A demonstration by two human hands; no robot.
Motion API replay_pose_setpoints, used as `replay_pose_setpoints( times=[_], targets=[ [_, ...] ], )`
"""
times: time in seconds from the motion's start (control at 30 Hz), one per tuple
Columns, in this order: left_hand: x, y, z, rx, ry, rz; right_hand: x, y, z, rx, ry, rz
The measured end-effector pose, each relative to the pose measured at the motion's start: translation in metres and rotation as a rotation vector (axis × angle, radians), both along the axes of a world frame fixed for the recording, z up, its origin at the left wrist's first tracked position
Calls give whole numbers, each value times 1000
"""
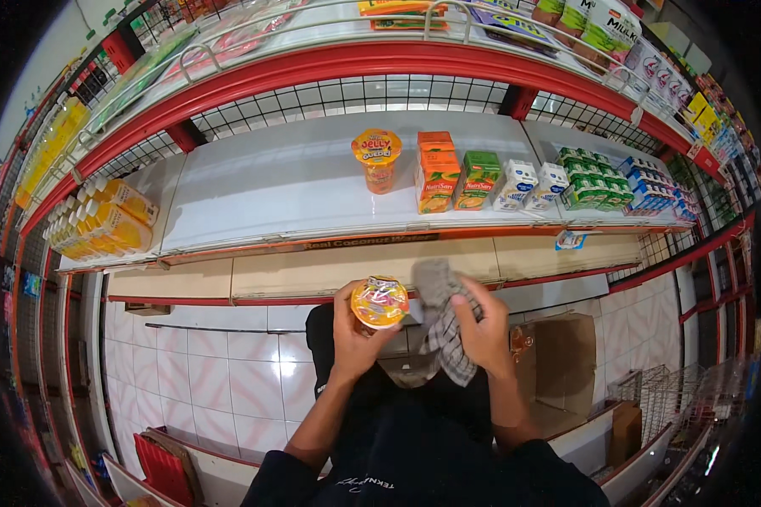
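while upright, lid skyward: jelly cup (380, 304) in closed left hand (352, 338) grip, cloth (442, 325) in right hand (484, 334)

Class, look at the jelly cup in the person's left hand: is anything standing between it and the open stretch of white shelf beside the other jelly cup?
Nothing visible does. The left hand holds the jelly cup below the white shelf, whose surface left of the shelved jelly cup is bare.

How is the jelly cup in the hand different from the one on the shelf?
The held jelly cup sits in the left hand, tilted so its lid faces the camera; the shelf jelly cup stands upright, untouched. The held one is beside a checked cloth in the right hand; the shelf one is beside juice cartons. Both have yellow-orange lids.
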State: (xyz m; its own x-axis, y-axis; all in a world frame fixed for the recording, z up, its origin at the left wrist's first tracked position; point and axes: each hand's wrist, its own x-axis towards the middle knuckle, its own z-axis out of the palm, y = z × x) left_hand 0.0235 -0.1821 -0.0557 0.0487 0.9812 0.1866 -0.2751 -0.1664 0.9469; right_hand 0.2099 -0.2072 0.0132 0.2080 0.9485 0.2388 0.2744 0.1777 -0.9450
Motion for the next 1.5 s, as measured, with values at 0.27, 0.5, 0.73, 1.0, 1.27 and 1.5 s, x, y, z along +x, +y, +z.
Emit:
replay_pose_setpoints(
  times=[0.27, 0.5, 0.73, 1.0, 1.27, 1.5],
  targets=[
    [-8, -5, 6, 202, 314, -97, -21, -3, 5, 369, -661, 391],
    [-10, -3, 12, 102, 232, -147, -32, -13, 9, 472, -645, 303],
    [-8, -2, 9, 157, 115, -241, -22, 9, -3, 288, -211, 346],
    [12, 2, 6, -61, -325, 24, -54, -3, -44, 472, -305, 185],
    [5, 6, 4, -225, -230, 101, -66, -3, -51, 276, -58, 231],
    [12, 1, -6, -134, -23, 93, -64, 5, -53, 362, -152, 208]
  ],
)
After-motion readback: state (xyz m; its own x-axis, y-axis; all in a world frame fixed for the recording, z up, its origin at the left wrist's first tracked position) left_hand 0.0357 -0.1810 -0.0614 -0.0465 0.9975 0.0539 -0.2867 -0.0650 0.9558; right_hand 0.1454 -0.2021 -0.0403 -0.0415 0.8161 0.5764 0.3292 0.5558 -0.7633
